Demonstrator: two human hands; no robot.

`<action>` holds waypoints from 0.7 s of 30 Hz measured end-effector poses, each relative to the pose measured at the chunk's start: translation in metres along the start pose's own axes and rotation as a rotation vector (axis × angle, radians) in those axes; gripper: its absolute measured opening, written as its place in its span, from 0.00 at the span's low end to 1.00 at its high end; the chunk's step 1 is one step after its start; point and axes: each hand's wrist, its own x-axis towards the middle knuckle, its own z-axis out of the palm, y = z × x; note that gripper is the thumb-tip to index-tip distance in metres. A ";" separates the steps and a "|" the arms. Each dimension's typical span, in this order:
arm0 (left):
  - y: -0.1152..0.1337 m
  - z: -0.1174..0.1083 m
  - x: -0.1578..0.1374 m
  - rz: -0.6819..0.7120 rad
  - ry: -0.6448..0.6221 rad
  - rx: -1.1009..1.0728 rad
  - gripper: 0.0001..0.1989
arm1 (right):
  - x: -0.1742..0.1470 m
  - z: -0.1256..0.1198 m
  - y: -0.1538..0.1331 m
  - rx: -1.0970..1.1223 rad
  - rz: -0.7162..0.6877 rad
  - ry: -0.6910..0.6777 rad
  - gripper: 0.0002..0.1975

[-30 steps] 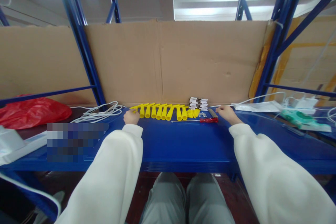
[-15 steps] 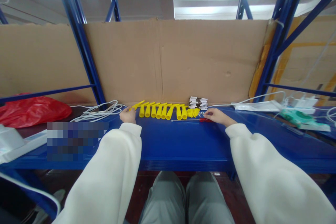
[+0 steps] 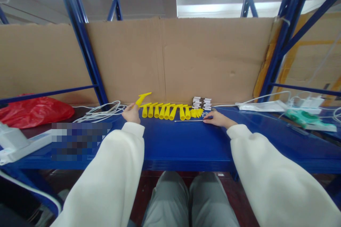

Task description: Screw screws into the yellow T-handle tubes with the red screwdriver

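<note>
My left hand [image 3: 131, 113] is closed on a yellow plastic handle [image 3: 142, 97] with a T-shaped head, held tilted just above the left end of a row. That row is made of several similar yellow handles [image 3: 161, 111] lying side by side on the blue table. At the row's right end, my right hand [image 3: 213, 117] is closed over the grip of a screwdriver [image 3: 188, 121], whose thin shaft points left along the table. The red grip is mostly covered by the fingers. Close by are small yellow pieces [image 3: 196, 113], tiny metal screws [image 3: 204, 114] and a stack of small white-and-dark pieces [image 3: 201, 103].
A cardboard sheet [image 3: 186, 60] stands behind the blue table [image 3: 186, 145]. Coiled white cable [image 3: 102, 113] and a red plastic bag [image 3: 37, 110] lie to the left. Over on the right are a white packet [image 3: 262, 106] and a green-and-white item [image 3: 303, 117].
My left hand has raised the yellow handle off the table. My right hand has shifted slightly left and now covers the screwdriver's red grip.
</note>
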 end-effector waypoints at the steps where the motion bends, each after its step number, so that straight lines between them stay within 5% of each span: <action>1: 0.001 0.001 -0.001 -0.021 0.001 -0.060 0.06 | -0.001 -0.001 -0.002 -0.064 0.014 -0.017 0.12; 11: 0.012 -0.001 -0.010 -0.213 -0.106 -0.266 0.09 | -0.015 -0.025 -0.022 -0.379 0.323 -0.095 0.13; 21: 0.014 -0.001 -0.018 -0.322 -0.398 -0.292 0.12 | -0.019 -0.034 -0.013 -0.462 0.512 -0.035 0.14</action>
